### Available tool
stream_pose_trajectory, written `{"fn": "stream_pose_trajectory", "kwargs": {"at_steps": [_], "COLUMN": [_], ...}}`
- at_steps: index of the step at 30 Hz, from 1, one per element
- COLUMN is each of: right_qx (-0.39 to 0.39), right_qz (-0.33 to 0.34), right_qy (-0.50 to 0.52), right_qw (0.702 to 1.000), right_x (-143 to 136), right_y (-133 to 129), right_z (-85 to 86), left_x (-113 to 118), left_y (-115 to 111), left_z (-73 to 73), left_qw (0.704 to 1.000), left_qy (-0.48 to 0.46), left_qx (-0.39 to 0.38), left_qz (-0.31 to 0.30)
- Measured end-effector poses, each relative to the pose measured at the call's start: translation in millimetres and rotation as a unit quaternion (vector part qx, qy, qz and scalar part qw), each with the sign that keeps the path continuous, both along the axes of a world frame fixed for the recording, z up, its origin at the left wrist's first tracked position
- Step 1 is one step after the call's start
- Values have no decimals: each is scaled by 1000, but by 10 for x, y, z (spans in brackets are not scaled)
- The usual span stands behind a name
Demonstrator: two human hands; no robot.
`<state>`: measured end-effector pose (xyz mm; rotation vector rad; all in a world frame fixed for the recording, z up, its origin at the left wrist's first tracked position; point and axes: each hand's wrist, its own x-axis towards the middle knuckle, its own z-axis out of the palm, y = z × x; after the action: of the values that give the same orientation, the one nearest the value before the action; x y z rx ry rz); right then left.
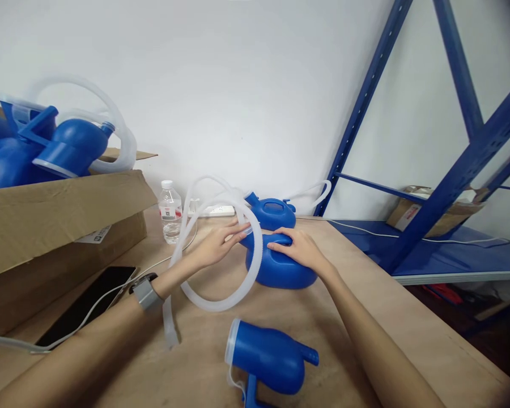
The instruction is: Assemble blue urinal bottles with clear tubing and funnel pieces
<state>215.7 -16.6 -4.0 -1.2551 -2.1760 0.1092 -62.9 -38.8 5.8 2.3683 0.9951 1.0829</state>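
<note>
A blue plastic jug (pixel 280 271) with a moulded handle lies on the wooden table. My right hand (pixel 300 247) is wrapped over its top at the handle. At the jug's spout, my left hand (pixel 223 242) has its fingers closed on the end of a coiled translucent hose (pixel 215 306), whose loops hang around that hand. The hose's other end rests on the table near my left wrist. Close behind stands a second blue jug (pixel 274 214). Nearer to me, a blue urinal-shaped bottle (pixel 272 357) with a whitish cap lies on its side.
At the left is a cardboard box (pixel 68 212) full of blue bottles and hoses. A black tablet (pixel 89 303), a cable, a water bottle (pixel 170 212) and a power strip (pixel 216 211) are on the table. Blue metal shelving (pixel 433 255) stands at the right.
</note>
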Motion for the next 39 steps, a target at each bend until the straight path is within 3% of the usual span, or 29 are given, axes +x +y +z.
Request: {"fn": "stream_pose_trajectory", "kwargs": {"at_steps": [7, 13, 22, 26, 33, 36, 39], "right_qx": [-6, -7, 3, 5, 7, 9, 5], "right_qz": [-7, -11, -3, -4, -6, -6, -2], "right_qy": [-10, -13, -23, -21, -23, -20, -17], "right_qw": [1000, 1000, 1000, 1000, 1000, 1000, 1000], "right_x": [26, 22, 31, 26, 22, 16, 13], "right_y": [6, -1, 7, 4, 2, -8, -20], "right_z": [-3, -20, -34, -25, -30, -24, -17], "left_x": [-88, -21, 7, 50, 302, 371, 384], "left_y": [-40, -112, -97, -152, -186, -116, -60], "left_z": [-238, -377, -661, -540, -144, -85, -85], "left_qw": [997, 995, 996, 991, 984, 979, 981], "left_qy": [10, -11, -75, -109, -93, -62, -60], "left_qx": [44, 68, 0, -42, 7, 16, 30], "left_qz": [57, 75, 42, 67, 152, 194, 183]}}
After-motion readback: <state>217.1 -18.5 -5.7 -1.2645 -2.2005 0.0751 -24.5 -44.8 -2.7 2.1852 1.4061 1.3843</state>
